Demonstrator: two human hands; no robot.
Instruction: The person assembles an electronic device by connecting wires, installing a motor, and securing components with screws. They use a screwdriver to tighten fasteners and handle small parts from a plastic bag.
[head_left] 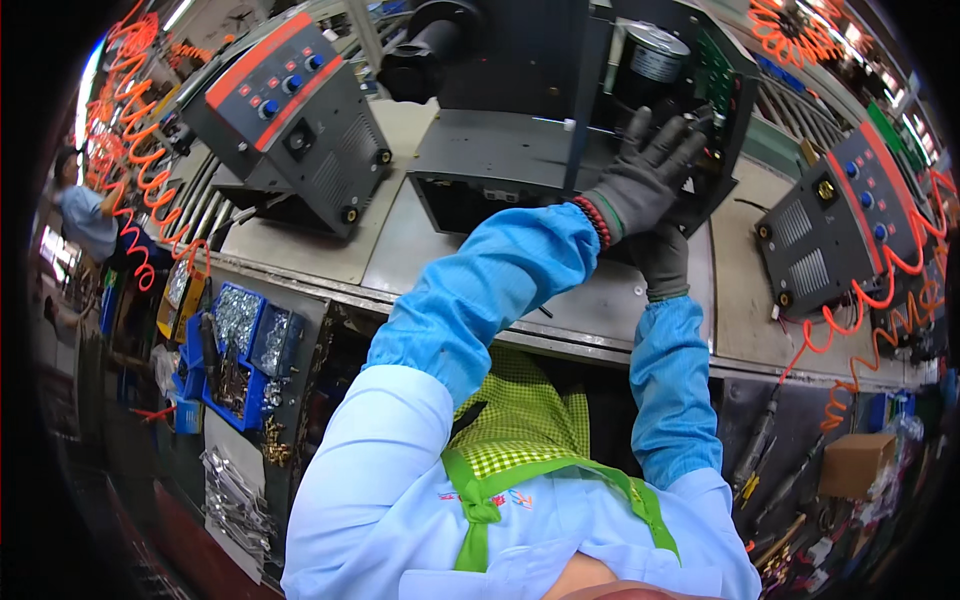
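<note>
A dark metal machine housing [500, 140] stands open on the bench in front of me. Inside its right compartment sit a black cylindrical motor [648, 70] with a silver top and a green circuit board [712, 65]. My left hand [645, 175], in a grey glove with a red beaded bracelet at the wrist, reaches across to this compartment. Its fingers are stretched out and spread over the lower parts there. Just below it, my right hand [662, 262], also gloved, is at the housing's near right edge. The right fingers are hidden behind the left hand and the housing.
Grey machines with orange-edged panels and blue knobs stand at left [300, 130] and right [845, 220]. Blue bins [235, 350] of screws sit at lower left. Orange coiled hoses [145, 130] hang nearby. A screwdriver-like tool [757, 440] and a cardboard box [856, 465] are at lower right. Another person [88, 215] is far left.
</note>
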